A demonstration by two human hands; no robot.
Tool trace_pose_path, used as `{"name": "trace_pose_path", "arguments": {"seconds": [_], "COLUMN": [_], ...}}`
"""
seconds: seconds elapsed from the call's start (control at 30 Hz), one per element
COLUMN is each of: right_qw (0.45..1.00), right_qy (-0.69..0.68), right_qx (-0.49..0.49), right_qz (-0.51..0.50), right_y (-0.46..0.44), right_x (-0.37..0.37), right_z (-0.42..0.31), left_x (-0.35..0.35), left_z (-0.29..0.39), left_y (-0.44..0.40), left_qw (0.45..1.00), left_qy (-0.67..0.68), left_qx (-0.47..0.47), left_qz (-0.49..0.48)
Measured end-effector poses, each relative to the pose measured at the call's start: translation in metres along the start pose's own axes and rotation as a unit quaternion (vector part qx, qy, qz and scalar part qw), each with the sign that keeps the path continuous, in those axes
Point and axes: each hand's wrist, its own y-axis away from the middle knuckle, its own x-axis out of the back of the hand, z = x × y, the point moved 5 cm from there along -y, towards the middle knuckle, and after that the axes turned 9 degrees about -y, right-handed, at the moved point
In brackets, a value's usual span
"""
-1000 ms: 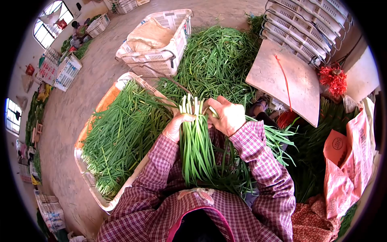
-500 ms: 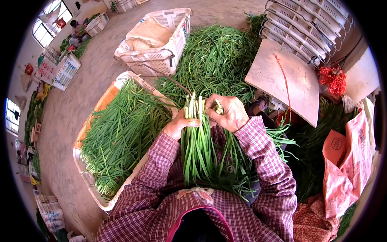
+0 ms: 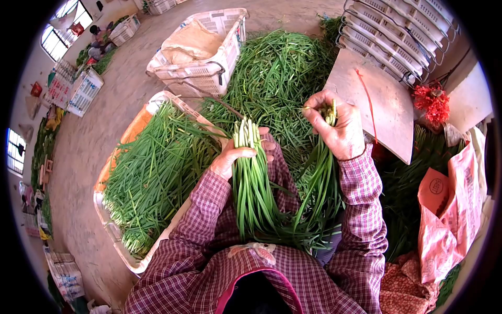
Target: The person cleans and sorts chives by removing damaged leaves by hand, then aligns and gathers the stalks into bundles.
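My left hand [image 3: 228,159] is closed around a bunch of garlic chives [image 3: 254,183], pale stem ends up and green leaves hanging toward my lap. Its fingertips show on the bunch's far side. Raised to the right, my right hand [image 3: 345,131] grips a smaller bunch of garlic chives [image 3: 320,180] near its stem ends, thumb and forefinger pinched together. Whether a scrap sits in that pinch is too small to tell. Below the hands, the leaves of both bunches meet over my lap. A heap of loose greens [image 3: 280,68] lies on the floor beyond.
A lined crate [image 3: 116,250] of chives stands at my left. Farther off is a white crate [image 3: 209,83] holding a sack. On the right are a board [image 3: 371,99], stacked crates [image 3: 397,39], red ties [image 3: 431,103] and a pink bag [image 3: 444,225]. A person [image 3: 98,39] sits far back left.
My right hand has moved up and right, away from the left-hand bunch, carrying its smaller bunch. The left hand has barely shifted and keeps its grip.
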Motion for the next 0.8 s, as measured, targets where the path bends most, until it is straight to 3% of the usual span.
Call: {"name": "trace_pose_path", "arguments": {"seconds": [0.1,0.23,0.3,0.33,0.4,0.47,0.53,0.8], "right_qw": [0.977,0.977,0.982,0.981,0.975,0.974,0.973,0.976], "right_qy": [0.213,0.174,0.12,0.132,0.155,0.16,0.164,0.14], "right_qx": [0.019,0.045,0.078,0.048,0.009,0.018,0.019,-0.005], "right_qz": [0.005,-0.115,-0.121,-0.136,-0.159,-0.158,-0.162,-0.168], "right_y": [-0.001,0.023,0.033,0.035,0.037,0.039,0.039,0.036], "right_x": [0.003,-0.042,-0.065,-0.072,-0.082,-0.087,-0.089,-0.084], "right_z": [0.018,0.032,0.029,0.029,0.031,0.038,0.039,0.036], "left_x": [0.001,0.0,0.008,0.012,0.018,0.022,0.011,0.016], "left_z": [-0.002,-0.001,-0.002,-0.001,-0.007,-0.012,-0.001,-0.005], "left_y": [-0.002,-0.001,0.0,0.004,0.005,0.004,-0.001,-0.001], "left_qw": [1.0,1.0,0.999,0.995,0.993,0.992,0.995,0.994], "left_qy": [0.002,0.016,-0.014,-0.048,-0.061,-0.072,-0.058,-0.081], "left_qx": [-0.005,-0.008,-0.025,-0.013,-0.001,0.01,-0.056,-0.04], "left_qz": [-0.005,-0.006,0.027,0.087,0.097,0.106,0.059,0.056]}}
